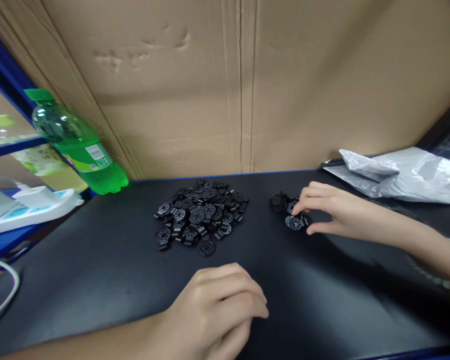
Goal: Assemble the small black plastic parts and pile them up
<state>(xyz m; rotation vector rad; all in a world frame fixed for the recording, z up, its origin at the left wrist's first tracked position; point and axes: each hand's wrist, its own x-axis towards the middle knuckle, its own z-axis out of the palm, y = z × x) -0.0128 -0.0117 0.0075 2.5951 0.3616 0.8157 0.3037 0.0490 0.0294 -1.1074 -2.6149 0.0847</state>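
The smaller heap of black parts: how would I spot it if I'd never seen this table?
Find the black tabletop before the tall cardboard. On it, go right past the larger heap to the smaller heap. It shows far fewer black parts, and the right hand is at it.

main disc-clip pile [197,216]: on the tabletop [97,270]
side pile [279,202]: just right of main pile
soda bottle [73,137]: back-left of main pile
power strip [39,212]: way left of it
plastic bag [420,172]: way back-right of it
cardboard [165,115]: straight behind it
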